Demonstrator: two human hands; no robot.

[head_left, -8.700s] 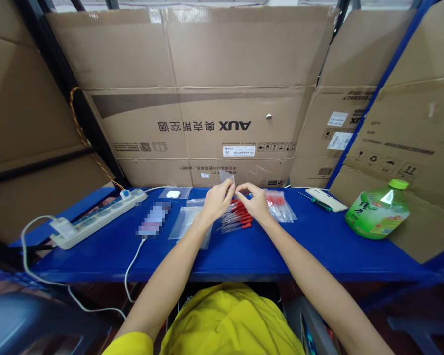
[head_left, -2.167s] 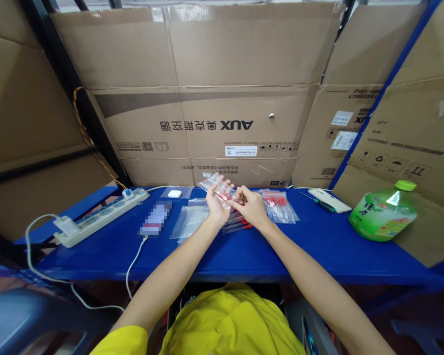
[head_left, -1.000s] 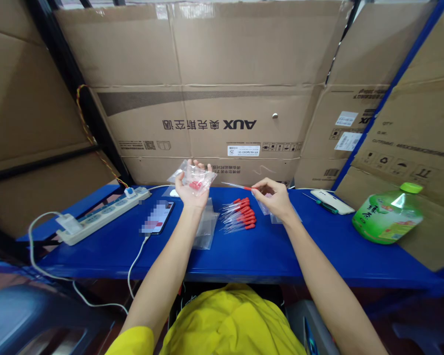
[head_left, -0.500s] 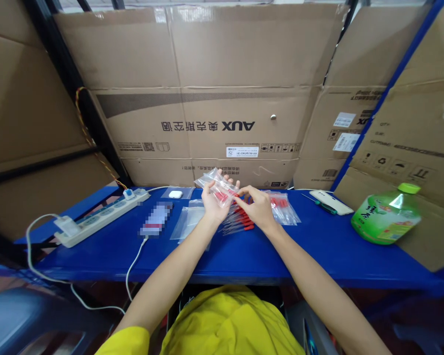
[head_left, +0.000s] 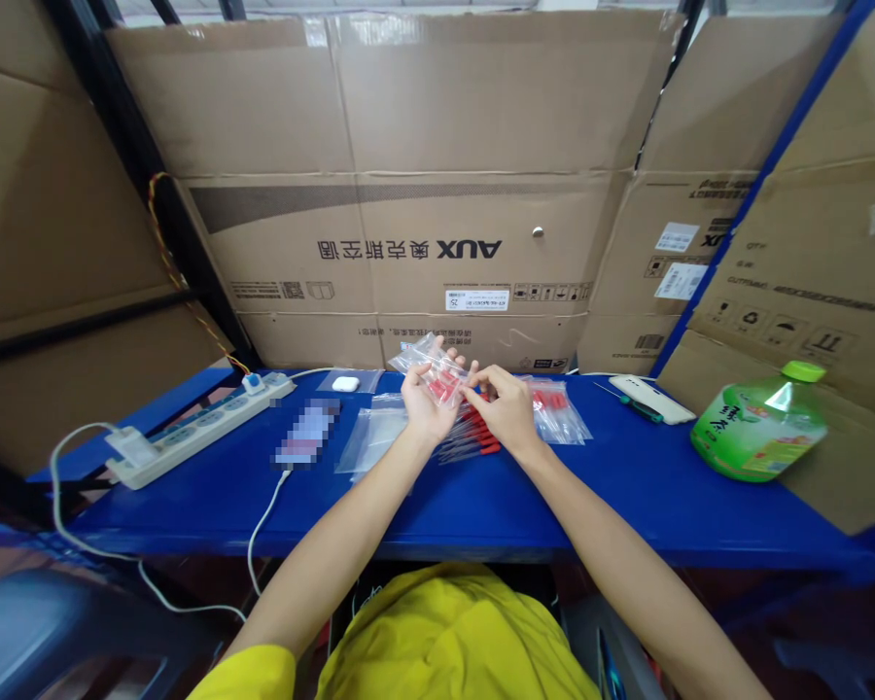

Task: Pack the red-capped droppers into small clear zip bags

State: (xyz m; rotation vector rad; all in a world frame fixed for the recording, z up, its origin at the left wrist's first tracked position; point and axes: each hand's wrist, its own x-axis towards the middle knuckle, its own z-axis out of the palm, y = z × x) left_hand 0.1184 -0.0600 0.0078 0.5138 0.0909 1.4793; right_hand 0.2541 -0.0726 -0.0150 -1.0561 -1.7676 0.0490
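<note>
Before cardboard walls (head_left: 408,126), over a blue table (head_left: 634,472), both hands (head_left: 426,415) (head_left: 511,413) hold a clear bag (head_left: 436,377).

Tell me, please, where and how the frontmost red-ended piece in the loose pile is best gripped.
Probably by its red end, coming from the right: that thicker end points right, at the edge of the pile, while its thin clear shaft runs left.

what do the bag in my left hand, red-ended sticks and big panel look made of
Bag: likely thin, glossy plastic film, see-through with glints. Red-ended sticks: the opaque red ends suggest plastic or rubber; the pale shafts are too small to judge. Big panel: matte brown cardboard, by its creases and printing.
</note>
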